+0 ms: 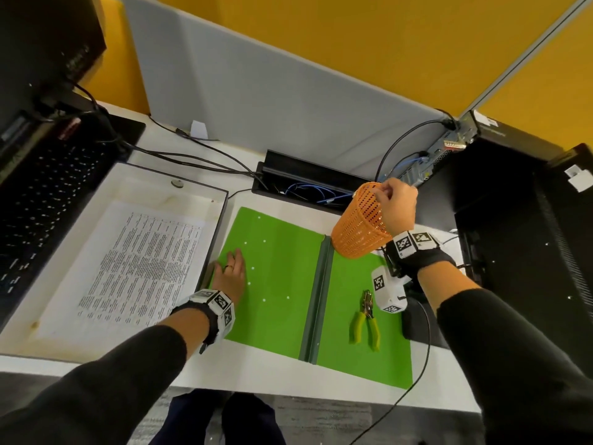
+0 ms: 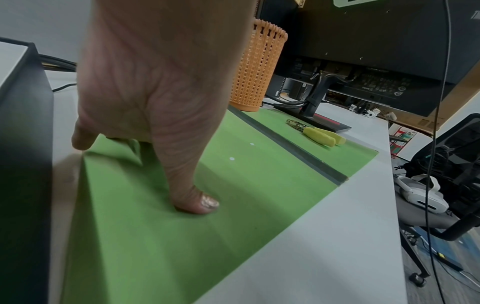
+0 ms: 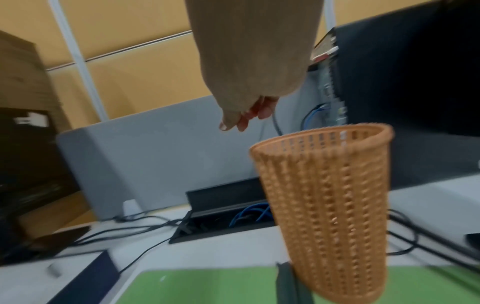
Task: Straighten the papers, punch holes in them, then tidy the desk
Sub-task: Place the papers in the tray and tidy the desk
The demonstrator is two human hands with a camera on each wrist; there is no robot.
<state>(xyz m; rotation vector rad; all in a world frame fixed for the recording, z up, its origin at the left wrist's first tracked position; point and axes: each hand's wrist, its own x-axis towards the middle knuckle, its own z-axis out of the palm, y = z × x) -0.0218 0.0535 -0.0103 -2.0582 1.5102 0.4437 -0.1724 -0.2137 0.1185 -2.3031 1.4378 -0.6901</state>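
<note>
While the right hand (image 1: 398,207) reaches to the rim of the orange mesh basket (image 1: 361,224), its fingers curl at the top edge; the head view suggests a pinch on the rim, yet the right wrist view shows the fingertips (image 3: 241,121) apart from the basket (image 3: 327,205), so whether that grip actually holds it cannot be told. Below this grip the basket stands tilted at the far end of the dark spine (image 1: 316,300) of an open green folder (image 1: 282,284), which lies flat on the white surface (image 1: 433,380).

The left hand (image 1: 230,273) rests on the folder's left leaf near its outer edge, its grip spread, with straight fingers and the thumb (image 2: 200,201) pressing the green sheet (image 2: 182,236). Small white paper dots (image 1: 264,300) lie scattered to the right of this grip. Just left of it, a shallow white tray (image 1: 64,335) holds the printed papers (image 1: 141,268).

Nearer the person than the right grip, a hole punch with yellow-green handles (image 1: 365,319) lies on the folder's right leaf. A black keyboard (image 1: 41,200) sits beyond the tray.
</note>
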